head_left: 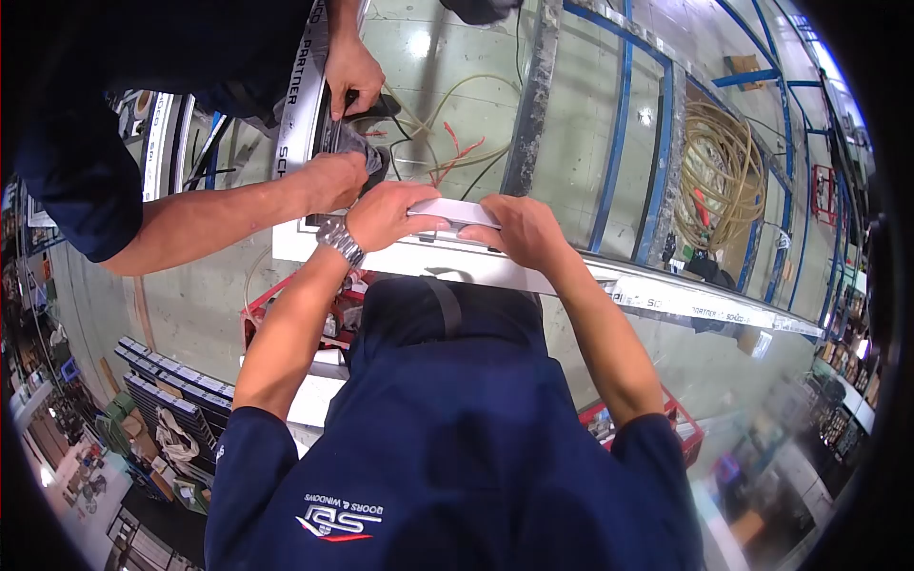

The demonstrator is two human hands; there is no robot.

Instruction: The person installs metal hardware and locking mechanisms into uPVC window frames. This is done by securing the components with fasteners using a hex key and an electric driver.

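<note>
A short white piece point(455, 211) spans the gap between my two hands, just above the long white frame profile point(505, 270). My left hand point(388, 217), below a metal wristwatch, grips its left end with the thumb along the near side. The right end is held in my right hand point(524, 230), fingers wrapped over it and thumb pointing inward. Beneath the piece, small dark fittings show in the profile's channel. Close to my left hand, a co-worker's hand point(335, 181) rests at the frame corner beside some clear plastic film.
The co-worker's other hand point(354, 76) is on the side profile point(297, 105). Blue metal racks point(614, 143) and a coiled hose point(719, 176) lie beyond the frame. Loose cables cross the floor. Red crates point(681, 419) stand below the profile.
</note>
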